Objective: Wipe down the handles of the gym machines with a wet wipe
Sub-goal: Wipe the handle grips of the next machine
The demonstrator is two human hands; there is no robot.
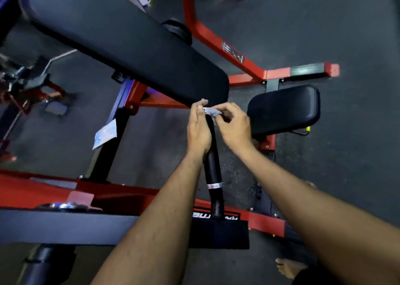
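Observation:
A black handle (213,165) with a silver ring rises from the red machine frame at the centre. A small pale wet wipe (211,111) lies over its top end. My left hand (198,131) sits against the left side of the handle's upper part, fingertips pinching the wipe's left edge. My right hand (232,125) comes in from the right and pinches the wipe's other end with curled fingers.
A long black back pad (121,40) slants across the upper left. A black seat pad (283,109) sits right of my hands. Red frame bars (244,66) run over the dark rubber floor. A pale label (105,136) hangs on a black post. A bare foot (287,267) shows bottom right.

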